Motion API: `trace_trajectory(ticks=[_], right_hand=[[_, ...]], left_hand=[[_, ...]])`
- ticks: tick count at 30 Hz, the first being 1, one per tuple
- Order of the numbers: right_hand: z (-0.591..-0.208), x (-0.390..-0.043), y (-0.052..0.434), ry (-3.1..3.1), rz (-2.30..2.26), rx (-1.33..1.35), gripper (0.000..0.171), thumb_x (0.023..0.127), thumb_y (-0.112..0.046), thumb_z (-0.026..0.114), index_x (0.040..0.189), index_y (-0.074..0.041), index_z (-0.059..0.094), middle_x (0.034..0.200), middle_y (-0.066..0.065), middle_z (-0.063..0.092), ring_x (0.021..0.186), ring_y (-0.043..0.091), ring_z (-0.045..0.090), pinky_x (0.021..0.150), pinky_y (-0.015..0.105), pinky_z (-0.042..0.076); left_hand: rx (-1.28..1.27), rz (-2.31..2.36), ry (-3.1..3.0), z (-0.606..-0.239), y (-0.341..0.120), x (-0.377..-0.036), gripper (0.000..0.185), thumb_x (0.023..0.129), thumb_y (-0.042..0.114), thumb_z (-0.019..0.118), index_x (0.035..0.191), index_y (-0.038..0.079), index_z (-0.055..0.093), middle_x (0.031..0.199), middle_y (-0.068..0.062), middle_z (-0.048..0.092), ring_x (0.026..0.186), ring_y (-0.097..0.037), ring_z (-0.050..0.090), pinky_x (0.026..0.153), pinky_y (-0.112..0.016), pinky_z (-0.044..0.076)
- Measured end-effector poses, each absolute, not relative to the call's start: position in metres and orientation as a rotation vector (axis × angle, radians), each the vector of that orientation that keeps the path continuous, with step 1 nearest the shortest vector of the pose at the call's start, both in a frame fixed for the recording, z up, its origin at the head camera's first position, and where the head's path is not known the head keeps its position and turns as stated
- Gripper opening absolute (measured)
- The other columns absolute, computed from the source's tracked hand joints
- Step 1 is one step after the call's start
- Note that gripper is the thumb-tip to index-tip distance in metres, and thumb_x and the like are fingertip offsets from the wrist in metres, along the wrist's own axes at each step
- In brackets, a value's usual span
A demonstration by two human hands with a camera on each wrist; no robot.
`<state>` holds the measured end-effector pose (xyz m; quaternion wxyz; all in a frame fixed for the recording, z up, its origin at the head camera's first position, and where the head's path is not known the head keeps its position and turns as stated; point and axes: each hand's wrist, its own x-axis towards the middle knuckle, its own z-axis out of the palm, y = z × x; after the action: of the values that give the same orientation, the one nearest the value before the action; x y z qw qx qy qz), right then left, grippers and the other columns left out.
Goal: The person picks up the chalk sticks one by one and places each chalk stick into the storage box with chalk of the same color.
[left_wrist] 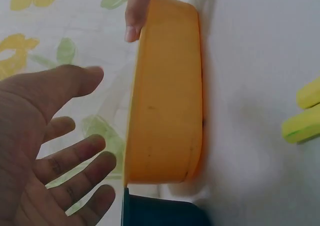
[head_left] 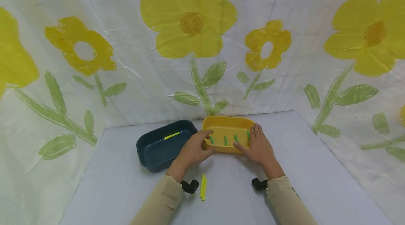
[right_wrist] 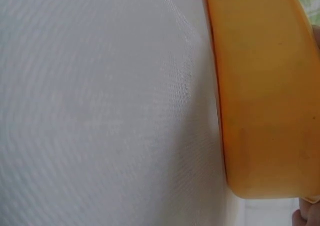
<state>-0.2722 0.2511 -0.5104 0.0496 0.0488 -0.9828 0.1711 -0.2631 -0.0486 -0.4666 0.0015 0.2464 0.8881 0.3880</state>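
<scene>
- The left hand (head_left: 193, 151) is seen at the left end of the yellow tray (head_left: 221, 126), fingers spread and nearly straight; in the left wrist view the open palm (left_wrist: 45, 151) stands just beside the tray wall (left_wrist: 165, 101), and contact cannot be told for certain.
- The right hand (head_left: 259, 147) is laid against the tray's near right rim, fingers straight and together, thumb along the near wall; nothing is gripped. A fingertip of it (left_wrist: 134, 24) is seen at the tray's far end in the left wrist view.
- Two trays are counted: the yellow one, and a dark blue tray (head_left: 152, 151) touching or just beside it on the left.
- Four green sticks (head_left: 226, 140) are counted in the yellow tray, set side by side in a row from left to right, each pointing roughly near to far.
- One yellow-green stick (head_left: 172, 135) is seen in the blue tray, lying mostly left to right, tilted.
- Two yellow sticks (head_left: 203, 187) lie together on the worktop (head_left: 316, 168), near, between the wrists, pointing near to far.
- The yellow tray sits at the far middle of the worktop, its long axis running left to right.
</scene>
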Motion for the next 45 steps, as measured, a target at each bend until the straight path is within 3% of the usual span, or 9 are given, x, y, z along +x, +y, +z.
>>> trace_trajectory(ticks=[7, 14, 22, 29, 36, 45], right_hand=[[-0.510, -0.271, 0.250, -2.994, 0.523, 0.153, 0.126, 0.093, -0.086, 0.047, 0.165, 0.012, 0.012, 0.176, 0.028, 0.005, 0.165, 0.044, 0.004, 0.130, 0.061, 0.023], [-0.510, -0.272, 0.253, -3.015, 0.505, 0.162, 0.127, 0.093, -0.088, 0.045, 0.165, 0.012, 0.010, 0.176, 0.028, 0.003, 0.165, 0.045, 0.004, 0.130, 0.062, 0.022], [-0.510, -0.272, 0.254, -3.014, 0.528, 0.183, 0.127, 0.094, -0.087, 0.045, 0.165, 0.013, 0.010, 0.176, 0.029, 0.003, 0.165, 0.046, 0.003, 0.131, 0.062, 0.019], [-0.509, -0.272, 0.252, -3.009, 0.538, 0.182, 0.126, 0.094, -0.085, 0.046, 0.164, 0.014, 0.011, 0.175, 0.031, 0.005, 0.164, 0.047, 0.006, 0.131, 0.062, 0.018], [-0.509, -0.272, 0.251, -3.002, 0.543, 0.179, 0.126, 0.094, -0.085, 0.047, 0.164, 0.014, 0.011, 0.175, 0.031, 0.005, 0.164, 0.048, 0.006, 0.131, 0.063, 0.019], [-0.508, -0.273, 0.249, -3.033, 0.550, 0.161, 0.128, 0.093, -0.087, 0.045, 0.164, 0.013, 0.007, 0.176, 0.029, 0.000, 0.165, 0.046, 0.001, 0.132, 0.062, 0.016]], left_hand=[[0.775, 1.242, 2.753, -0.464, -0.055, -0.239, 0.065, 0.096, 0.039, 0.080, 0.151, 0.013, 0.058, 0.140, -0.007, 0.066, 0.127, -0.030, 0.064, 0.109, -0.050, 0.053], [0.751, 1.207, 2.818, -0.465, -0.065, -0.224, 0.062, 0.096, 0.040, 0.081, 0.147, 0.012, 0.062, 0.132, -0.005, 0.067, 0.119, -0.026, 0.065, 0.102, -0.046, 0.056], [0.580, 1.240, 3.001, -0.470, -0.086, -0.214, 0.062, 0.091, 0.039, 0.085, 0.144, 0.014, 0.065, 0.145, -0.001, 0.056, 0.136, -0.023, 0.056, 0.115, -0.047, 0.051], [0.442, 1.161, 3.200, -0.475, -0.119, -0.216, 0.061, 0.091, 0.043, 0.085, 0.140, 0.013, 0.066, 0.141, -0.006, 0.060, 0.132, -0.027, 0.061, 0.111, -0.050, 0.054], [0.296, 1.064, 3.330, -0.481, -0.154, -0.220, 0.080, 0.091, 0.055, 0.080, 0.148, 0.004, 0.058, 0.147, -0.018, 0.054, 0.134, -0.040, 0.059, 0.111, -0.058, 0.051], [0.101, 0.985, 3.268, -0.490, -0.193, -0.224, 0.113, 0.090, 0.077, 0.067, 0.162, -0.003, 0.034, 0.169, -0.031, 0.023, 0.149, -0.054, 0.040, 0.117, -0.069, 0.042]])
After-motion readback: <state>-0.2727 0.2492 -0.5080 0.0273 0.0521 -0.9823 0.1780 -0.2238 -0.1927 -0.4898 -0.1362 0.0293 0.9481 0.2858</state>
